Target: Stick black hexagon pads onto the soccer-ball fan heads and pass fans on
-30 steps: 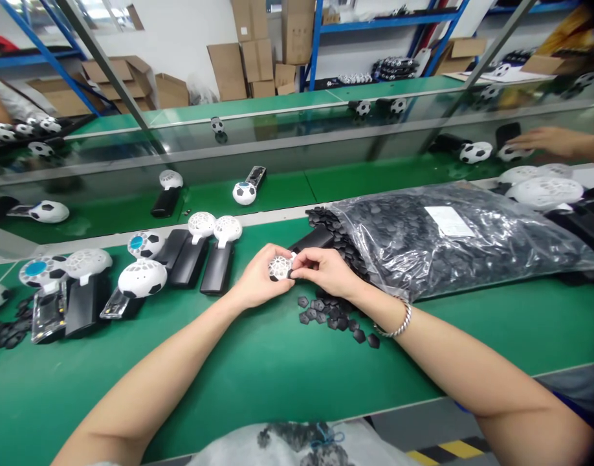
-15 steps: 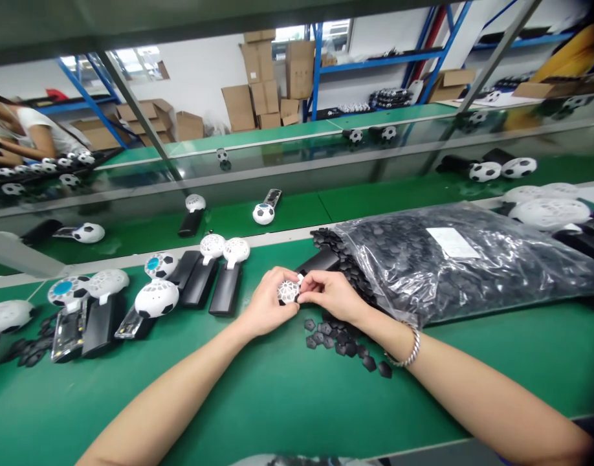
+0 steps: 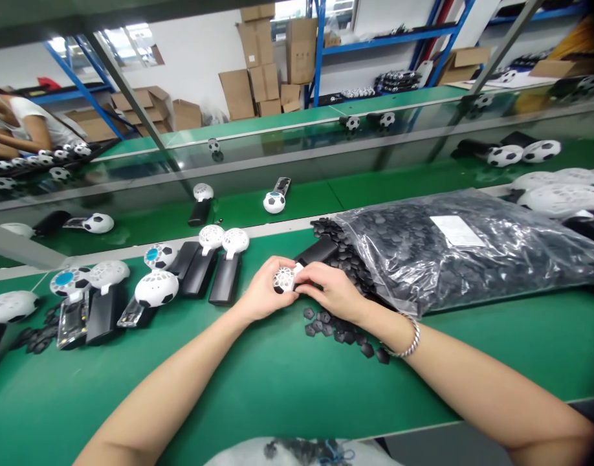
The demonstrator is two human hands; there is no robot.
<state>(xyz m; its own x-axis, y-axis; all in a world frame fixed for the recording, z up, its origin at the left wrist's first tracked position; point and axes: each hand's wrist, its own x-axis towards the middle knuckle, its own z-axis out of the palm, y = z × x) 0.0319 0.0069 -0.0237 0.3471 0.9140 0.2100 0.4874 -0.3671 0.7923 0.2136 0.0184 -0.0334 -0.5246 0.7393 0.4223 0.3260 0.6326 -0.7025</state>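
My left hand (image 3: 268,292) is wrapped round the white, football-patterned head (image 3: 283,279) of a handheld device. The device's black handle (image 3: 319,251) points away to the upper right. Thumb and fingers of my right hand (image 3: 329,291) are pinched together against the right edge of that head; whatever sits between the fingertips is hidden. Black pentagon pieces (image 3: 326,323) lie loose beside and below my right hand. More of them spill from the mouth of a large clear plastic bag (image 3: 452,259) to the right.
Left of my hands, several similar devices (image 3: 231,265) with black or open handles lie on the green bench (image 3: 219,388). Behind a pale ledge runs a lower green belt (image 3: 321,200) carrying more devices. A co-worker (image 3: 28,126) sits far left. Cardboard boxes (image 3: 265,84) are stacked beyond.
The football-patterned head has turned slightly in my left hand, and my right fingers have shifted a little on its edge. Devices on the lower belt have moved right. My view has tilted down slightly.
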